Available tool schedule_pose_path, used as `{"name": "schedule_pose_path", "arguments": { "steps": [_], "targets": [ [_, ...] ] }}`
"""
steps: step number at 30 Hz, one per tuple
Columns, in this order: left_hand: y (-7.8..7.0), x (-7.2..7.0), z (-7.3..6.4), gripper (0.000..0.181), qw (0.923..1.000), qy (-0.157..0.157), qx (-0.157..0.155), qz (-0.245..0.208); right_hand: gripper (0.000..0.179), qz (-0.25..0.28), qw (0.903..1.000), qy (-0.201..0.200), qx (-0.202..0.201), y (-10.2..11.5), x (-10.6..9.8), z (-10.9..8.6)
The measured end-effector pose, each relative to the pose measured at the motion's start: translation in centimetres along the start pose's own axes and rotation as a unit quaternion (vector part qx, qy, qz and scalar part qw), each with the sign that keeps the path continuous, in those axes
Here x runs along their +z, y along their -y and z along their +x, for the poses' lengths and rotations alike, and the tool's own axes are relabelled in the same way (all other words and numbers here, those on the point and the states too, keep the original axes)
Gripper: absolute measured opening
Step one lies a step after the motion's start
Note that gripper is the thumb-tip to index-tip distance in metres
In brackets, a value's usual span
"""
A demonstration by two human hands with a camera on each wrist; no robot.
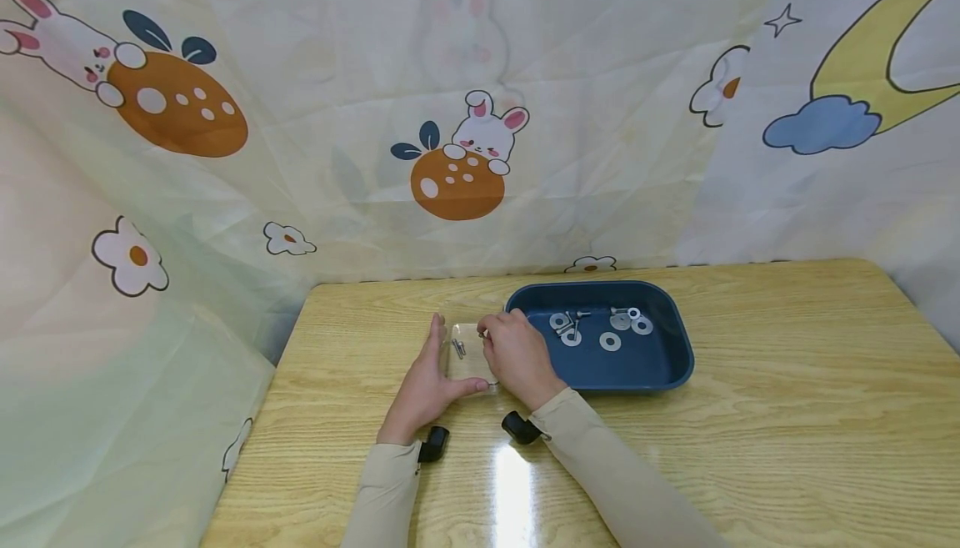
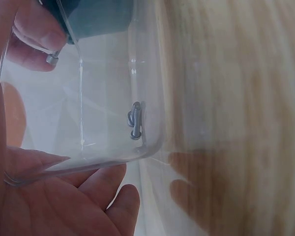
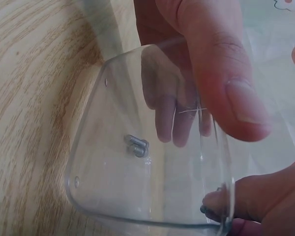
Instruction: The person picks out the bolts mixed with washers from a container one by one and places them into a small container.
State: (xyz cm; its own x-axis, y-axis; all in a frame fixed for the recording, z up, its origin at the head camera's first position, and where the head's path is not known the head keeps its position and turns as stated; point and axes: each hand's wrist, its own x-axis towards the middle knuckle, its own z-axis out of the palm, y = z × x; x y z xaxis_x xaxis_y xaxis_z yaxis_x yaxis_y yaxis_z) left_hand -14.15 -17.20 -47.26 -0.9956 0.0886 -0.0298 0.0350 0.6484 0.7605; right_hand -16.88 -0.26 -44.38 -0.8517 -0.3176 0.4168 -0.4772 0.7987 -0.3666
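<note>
Pinching a screw with the right hand at the edge of the clear box beside the blue tray; spreading the left hand against the far side. Probably light, stiff, slippery (smooth metal, after all); best taken by the shank.

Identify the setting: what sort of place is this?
Probably a makeshift small-parts workstation: a wood-grain table backed by a hanging cartoon-print cloth, with a blue tray of washers beside a clear container holding screws.
</note>
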Motion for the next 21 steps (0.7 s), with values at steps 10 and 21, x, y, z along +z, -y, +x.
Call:
{"name": "schedule_pose_path", "arguments": {
  "steps": [10,21],
  "targets": [
    [0.0,0.1,0.0,0.128,1.0,-0.002,0.0,0.0,0.012,0.005,1.0,0.004,0.001,0.0,-0.2,-0.1],
    [0.2,0.1,0.0,0.127,1.0,-0.001,0.0,-0.002,0.013,0.02,0.9998,-0.006,-0.006,0.2,-1.5,-0.2]
  ]
}}
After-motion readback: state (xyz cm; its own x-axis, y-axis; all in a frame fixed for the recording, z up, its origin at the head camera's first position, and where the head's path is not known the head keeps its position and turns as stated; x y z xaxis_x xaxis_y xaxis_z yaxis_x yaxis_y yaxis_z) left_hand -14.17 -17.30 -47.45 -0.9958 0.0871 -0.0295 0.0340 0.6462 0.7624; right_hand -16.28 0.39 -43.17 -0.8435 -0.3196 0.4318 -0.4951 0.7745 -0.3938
